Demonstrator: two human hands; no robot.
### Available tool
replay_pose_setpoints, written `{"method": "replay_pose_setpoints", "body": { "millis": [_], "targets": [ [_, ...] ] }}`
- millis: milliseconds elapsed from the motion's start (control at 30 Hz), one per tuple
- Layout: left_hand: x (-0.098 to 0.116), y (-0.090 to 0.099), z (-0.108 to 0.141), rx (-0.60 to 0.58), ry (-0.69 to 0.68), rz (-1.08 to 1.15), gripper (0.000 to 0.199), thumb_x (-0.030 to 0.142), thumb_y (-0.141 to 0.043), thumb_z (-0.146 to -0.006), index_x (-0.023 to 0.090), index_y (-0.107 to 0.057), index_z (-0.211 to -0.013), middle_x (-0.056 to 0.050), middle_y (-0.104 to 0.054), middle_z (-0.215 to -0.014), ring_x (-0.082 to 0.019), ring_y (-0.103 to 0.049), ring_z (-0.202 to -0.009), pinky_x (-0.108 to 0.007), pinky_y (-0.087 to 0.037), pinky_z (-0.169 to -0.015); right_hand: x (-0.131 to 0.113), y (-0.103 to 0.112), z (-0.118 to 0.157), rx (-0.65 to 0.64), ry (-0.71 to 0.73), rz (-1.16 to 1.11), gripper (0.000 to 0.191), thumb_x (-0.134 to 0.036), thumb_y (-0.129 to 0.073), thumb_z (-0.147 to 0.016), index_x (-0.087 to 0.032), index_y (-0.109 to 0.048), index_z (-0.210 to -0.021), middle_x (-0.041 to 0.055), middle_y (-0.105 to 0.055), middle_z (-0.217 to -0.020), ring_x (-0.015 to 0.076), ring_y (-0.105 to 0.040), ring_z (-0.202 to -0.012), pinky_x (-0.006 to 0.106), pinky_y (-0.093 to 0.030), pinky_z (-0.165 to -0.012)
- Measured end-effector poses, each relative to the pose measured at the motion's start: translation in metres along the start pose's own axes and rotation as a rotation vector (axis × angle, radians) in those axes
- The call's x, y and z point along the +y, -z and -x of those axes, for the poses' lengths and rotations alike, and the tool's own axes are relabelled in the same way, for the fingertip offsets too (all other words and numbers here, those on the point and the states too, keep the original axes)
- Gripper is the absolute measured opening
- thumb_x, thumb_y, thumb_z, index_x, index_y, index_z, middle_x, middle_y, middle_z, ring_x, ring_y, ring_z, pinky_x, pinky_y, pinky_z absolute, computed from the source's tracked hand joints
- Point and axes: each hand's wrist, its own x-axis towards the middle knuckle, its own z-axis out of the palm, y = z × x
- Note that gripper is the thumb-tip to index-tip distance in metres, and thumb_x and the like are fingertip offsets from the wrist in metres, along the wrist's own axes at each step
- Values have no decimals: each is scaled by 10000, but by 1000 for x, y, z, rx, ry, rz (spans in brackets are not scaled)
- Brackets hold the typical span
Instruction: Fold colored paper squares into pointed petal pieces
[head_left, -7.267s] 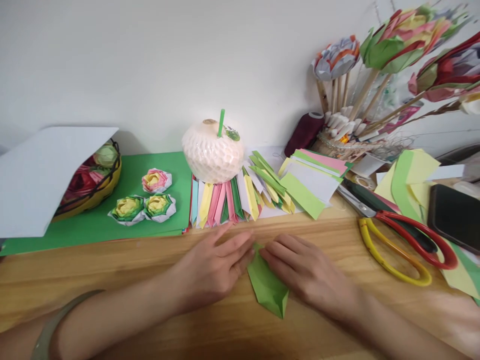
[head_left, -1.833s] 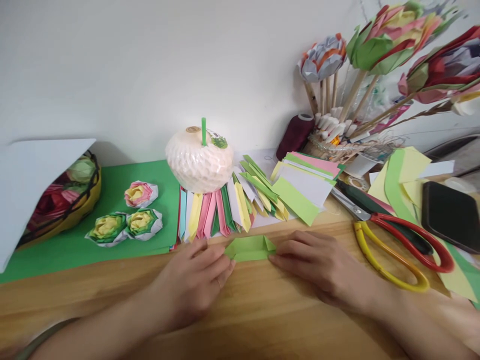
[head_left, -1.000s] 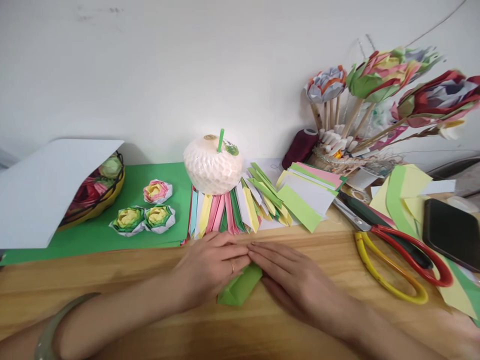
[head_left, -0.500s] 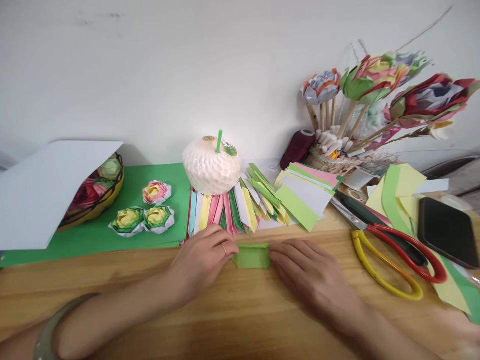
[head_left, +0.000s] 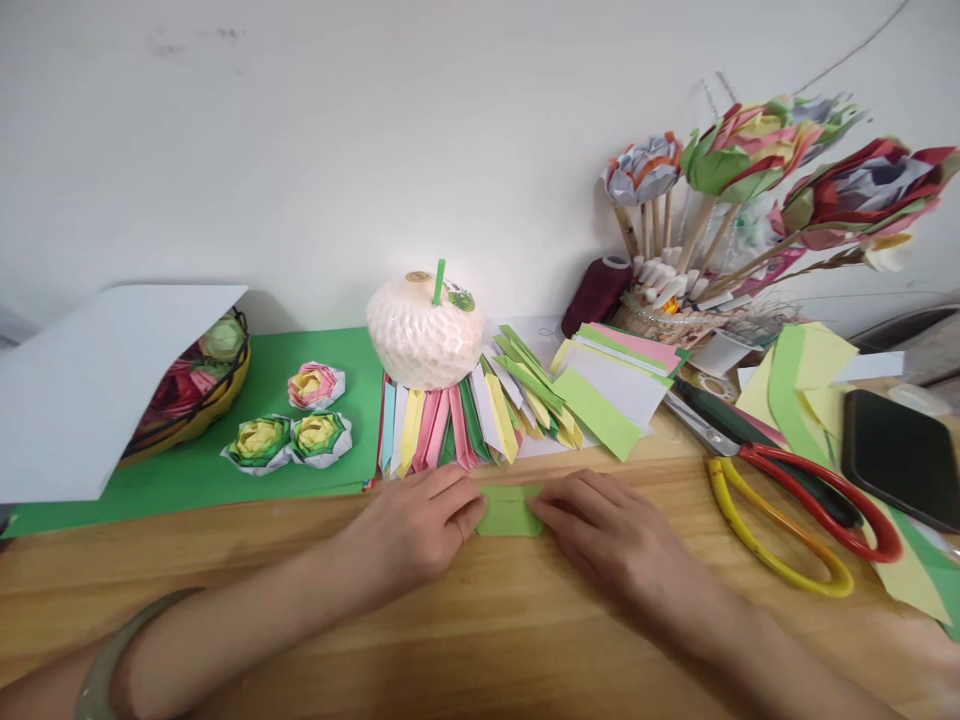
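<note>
A small green paper strip (head_left: 510, 514) lies folded on the wooden table, with a crease running along its upper part. My left hand (head_left: 431, 515) has its fingers closed on the strip's left end. At the right end, my right hand (head_left: 600, 525) grips the paper with thumb and fingers together. The strip's middle shows between the two hands, while both ends are hidden under the fingers. Just behind it lie folded paper pieces (head_left: 442, 425) in several colours, with a white textured, round lamp-like object (head_left: 426, 330) standing over them.
Red-and-yellow-handled scissors (head_left: 795, 500) and a black phone (head_left: 904, 455) lie on the right. Loose paper strips (head_left: 611, 385) sit behind my right hand. Paper flowers on sticks (head_left: 750, 160) rise at the back right. At left are small paper lotuses (head_left: 319, 437) and a basket (head_left: 232, 385).
The strip's upper flap now lies flatter against the paper. My left hand has shifted slightly right and its fingers have curled more; the right hand stays at the right end.
</note>
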Motion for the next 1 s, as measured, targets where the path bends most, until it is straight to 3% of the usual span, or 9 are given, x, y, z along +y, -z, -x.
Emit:
{"method": "replay_pose_setpoints", "body": {
  "millis": [167,400,633,1000],
  "targets": [
    [0,11,-3,-94,-128,-1,193,125,-446,-882,99,-634,-916,-100,-621,-866,-206,-589,-859,-324,-556,-709,0,0,-2,34,-11,-22,196,-148,-466,-892,-136,-638,-986,85,-613,-850,199,-563,-805,346,-501,-699],
    [-3,9,-3,32,-175,-55,193,76,-466,-886,116,-647,-831,-63,-650,-777,-168,-609,-769,-274,-560,-648,4,-2,0,89,73,22,196,-156,-452,-935,-136,-647,-945,82,-653,-862,188,-576,-791,313,-494,-668],
    [-2,9,1,28,33,150,156,146,-503,-902,148,-641,-828,-59,-678,-886,-165,-625,-812,-292,-552,-716,4,-5,-1,145,-51,-165,134,-143,-506,-908,-147,-638,-885,73,-663,-856,176,-585,-793,294,-500,-655],
    [5,9,-3,32,230,294,210,205,-506,-921,159,-643,-769,-48,-675,-865,-164,-617,-769,-291,-521,-695,4,-8,0,115,-208,-300,148,-154,-469,-920,-171,-608,-873,67,-627,-867,184,-570,-799,317,-488,-680]
  ]
}}
